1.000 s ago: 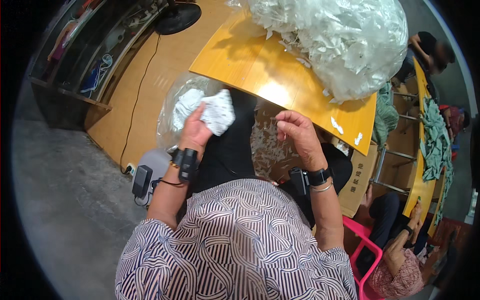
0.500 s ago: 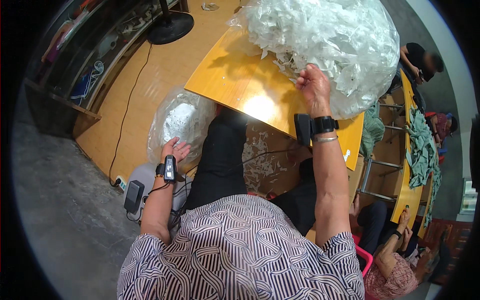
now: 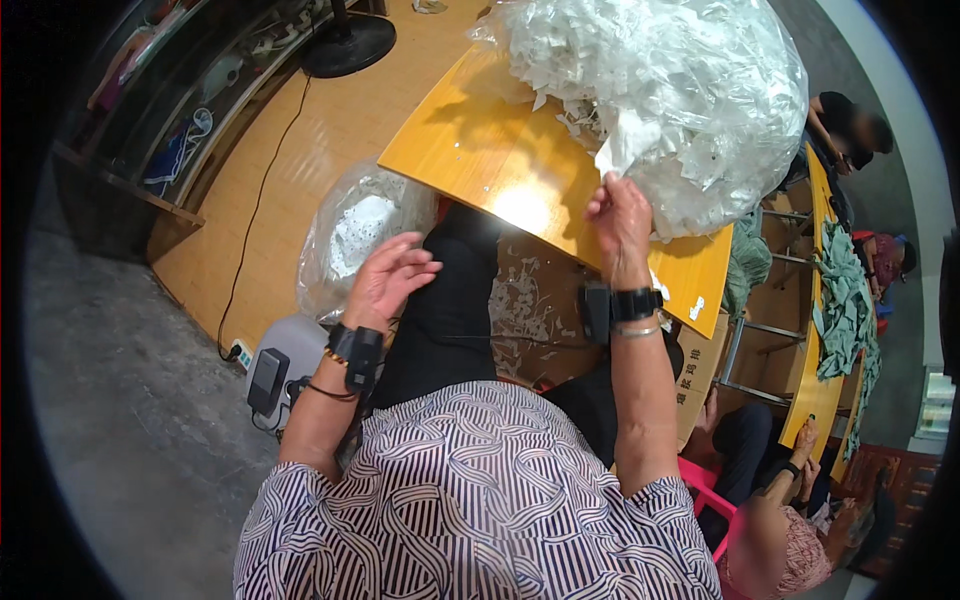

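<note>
At the near edge of a yellow wooden table (image 3: 470, 130), my right hand (image 3: 624, 220) pinches a thin white scrap piece (image 3: 622, 145) between thumb and fingertips. The piece stands up against a large, bulging clear plastic bag (image 3: 745, 120), which is full of similar white scraps (image 3: 570, 60). My left hand (image 3: 388, 282) hovers over my left thigh, fingers loosely bent and apart, holding nothing. Just beyond it on the floor is a smaller clear bag (image 3: 325, 235) with white bits (image 3: 362, 232) inside.
Many white scraps (image 3: 520, 300) litter the floor under the table. Left are a grey box with a black adapter (image 3: 267, 382), a cable (image 3: 262, 185), a round black stand base (image 3: 350, 45) and shelves. Right are a cardboard box (image 3: 695, 385), green cloth (image 3: 842, 290) and co-workers at another table.
My right hand has drawn back toward me from the big bag, now with a white scrap piece in its fingers. My left hand has risen and moved right, away from the floor bag.
</note>
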The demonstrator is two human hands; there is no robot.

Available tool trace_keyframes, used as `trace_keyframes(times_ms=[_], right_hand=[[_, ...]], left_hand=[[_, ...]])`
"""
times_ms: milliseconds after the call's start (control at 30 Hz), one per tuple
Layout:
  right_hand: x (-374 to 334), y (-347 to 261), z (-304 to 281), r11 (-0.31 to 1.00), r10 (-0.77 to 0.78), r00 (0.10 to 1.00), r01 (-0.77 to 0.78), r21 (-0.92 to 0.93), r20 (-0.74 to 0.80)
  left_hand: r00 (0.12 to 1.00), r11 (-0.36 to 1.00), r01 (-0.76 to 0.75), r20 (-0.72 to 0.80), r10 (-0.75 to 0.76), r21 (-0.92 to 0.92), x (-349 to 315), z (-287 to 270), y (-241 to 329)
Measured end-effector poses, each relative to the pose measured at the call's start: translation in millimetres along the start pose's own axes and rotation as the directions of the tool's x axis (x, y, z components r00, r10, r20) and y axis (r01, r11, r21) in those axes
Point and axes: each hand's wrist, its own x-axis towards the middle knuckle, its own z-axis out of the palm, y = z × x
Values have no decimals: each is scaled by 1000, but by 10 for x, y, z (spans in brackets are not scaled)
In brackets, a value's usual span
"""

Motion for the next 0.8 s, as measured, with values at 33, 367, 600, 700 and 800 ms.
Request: trace_keyframes(times_ms=[33,367,600,700,800], right_hand=[[-127,60,-40,999,33,999,-34,2,24],[-1121,255,-295,965,232,970,-220,-145,68],[-1348,352,-355,866,328,938,-251,-433,113],[-1358,378,-435,727,395,867,-92,-681,305],[-1376,348,-546,741,463,852,-221,-634,244]], left_hand=[[994,999,43,96,-44,13,-13,146,-53],[832,877,477,345,-434,-47,193,1017,-1004],[884,900,393,349,-313,-189,425,1207,-1085],[883,884,434,274,-380,-173,527,1207,-1095],[893,900,408,272,-359,-152,457,1204,-1065]])
